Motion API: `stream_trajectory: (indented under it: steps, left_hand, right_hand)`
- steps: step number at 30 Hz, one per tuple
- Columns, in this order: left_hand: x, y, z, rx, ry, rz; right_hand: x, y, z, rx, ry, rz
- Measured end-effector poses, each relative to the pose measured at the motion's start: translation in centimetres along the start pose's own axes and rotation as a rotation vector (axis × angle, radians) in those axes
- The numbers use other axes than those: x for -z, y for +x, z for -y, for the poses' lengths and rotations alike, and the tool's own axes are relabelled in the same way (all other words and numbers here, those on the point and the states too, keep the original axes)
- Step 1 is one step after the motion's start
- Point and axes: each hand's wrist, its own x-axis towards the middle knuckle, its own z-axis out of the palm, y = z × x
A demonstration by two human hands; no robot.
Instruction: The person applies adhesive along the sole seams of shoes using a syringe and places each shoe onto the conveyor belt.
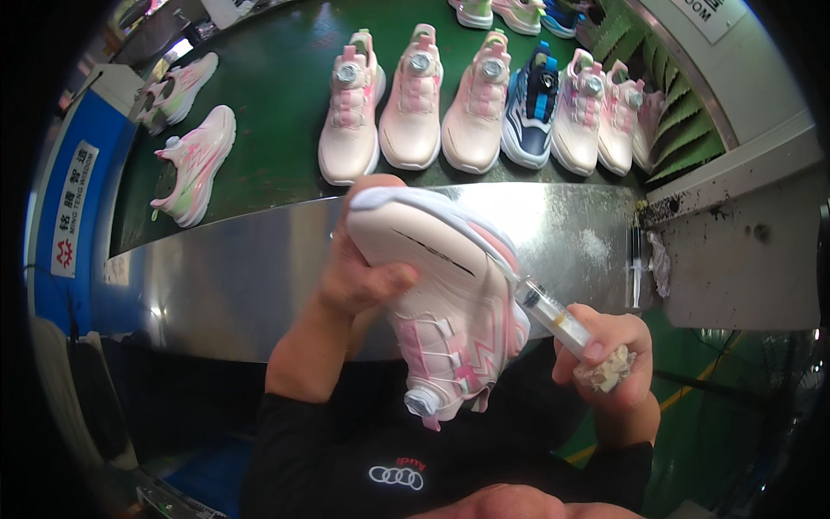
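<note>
My left hand (363, 272) grips a pale pink sneaker (447, 292) by its toe, with the thumb across the upper. The shoe is tilted over my lap, its heel end and wrapped lacing dial (423, 401) towards me. In my right hand (613, 350) is a clear syringe (554, 316) holding whitish content. The syringe's thin tip points at the seam between upper and sole on the shoe's side; whether it touches is hard to tell. A crumpled whitish wad (606, 370) is also held in the right hand, by the syringe's rear end.
A metal ledge (259, 259) runs before me, with a second syringe (635, 266) and crumpled paper (659, 265) at its right. Beyond, a green conveyor belt (279, 130) carries several pink sneakers (412, 110) and a blue one (533, 110). Green strip curtains (690, 130) hang at a machine opening.
</note>
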Motion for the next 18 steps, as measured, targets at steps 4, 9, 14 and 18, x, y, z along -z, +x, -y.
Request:
stream_trajectory:
  steps: [4, 9, 14, 18]
  left_hand:
    - [0.2, 0.0, 0.3, 0.078, -0.087, -0.078]
    - [0.9, 0.3, 0.7, 0.209, -0.197, -0.065]
    - [1.4, 0.3, 1.0, 0.245, -0.152, -0.192]
    - [1.1, 0.7, 1.1, 0.290, -0.187, -0.229]
  right_hand:
    - [1.4, -0.9, -1.6, 0.035, 0.065, 0.026]
    - [2.0, -2.3, -3.0, -0.006, 0.115, -0.052]
    - [3.1, -3.3, -4.2, -0.046, 0.130, -0.031]
    - [3.5, -4.3, -4.4, -0.049, 0.067, -0.006]
